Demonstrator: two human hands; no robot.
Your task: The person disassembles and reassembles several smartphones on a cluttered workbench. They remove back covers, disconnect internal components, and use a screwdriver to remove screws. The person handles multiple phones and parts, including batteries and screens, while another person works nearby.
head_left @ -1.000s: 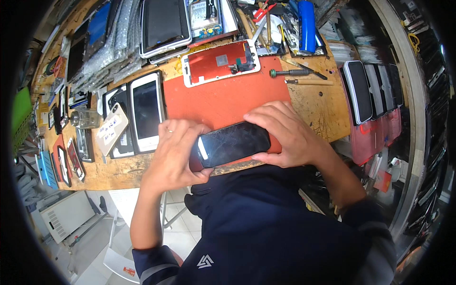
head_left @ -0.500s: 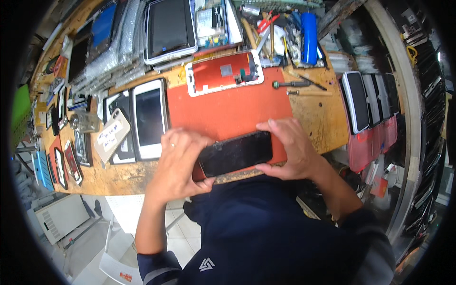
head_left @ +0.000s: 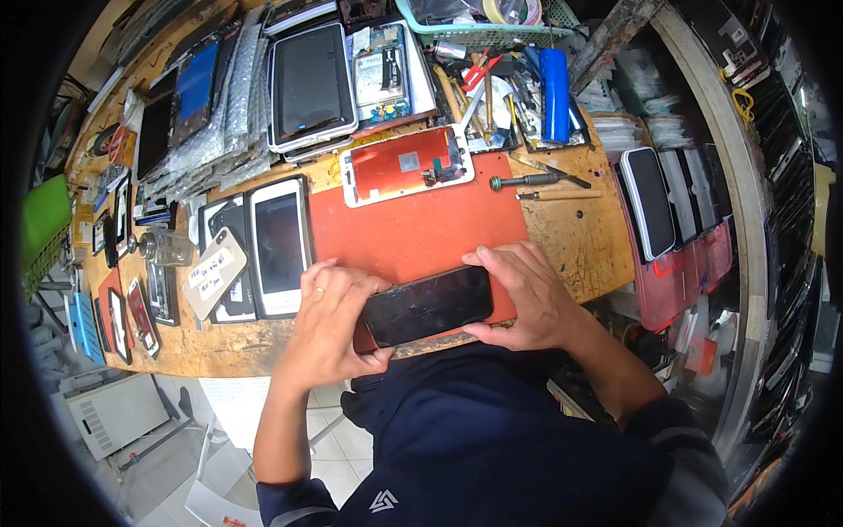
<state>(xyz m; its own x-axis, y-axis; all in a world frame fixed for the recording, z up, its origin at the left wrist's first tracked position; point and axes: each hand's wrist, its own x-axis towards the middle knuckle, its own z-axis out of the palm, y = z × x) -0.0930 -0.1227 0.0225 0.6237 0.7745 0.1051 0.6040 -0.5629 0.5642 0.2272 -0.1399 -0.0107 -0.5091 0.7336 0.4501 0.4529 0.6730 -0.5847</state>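
**Both hands on a dark phone above the near edge of the worktop**

- Phone [head_left: 428,306]: black, glass face up, long axis running left to right, slightly tilted; held over the front edge of the red mat [head_left: 421,230], close to the person's chest.
- Left hand [head_left: 327,327]: forearm rising from the lower edge, wrist bent inward; grip closed on the phone's left end, thumb beneath its near corner, fingers curled over the top; a ring shows on one finger.
- Right hand [head_left: 527,294]: forearm entering from the lower right, elbow out; grip closed on the phone's right end, fingers over the far edge, thumb along the near edge.
- Worktop [head_left: 580,237]: scuffed wood.
- White phone [head_left: 281,244]: lying flat just left of the mat.
- Screen panel [head_left: 408,164]: orange back up, at the mat's far edge.
- Screwdriver [head_left: 531,181]: right of that panel.
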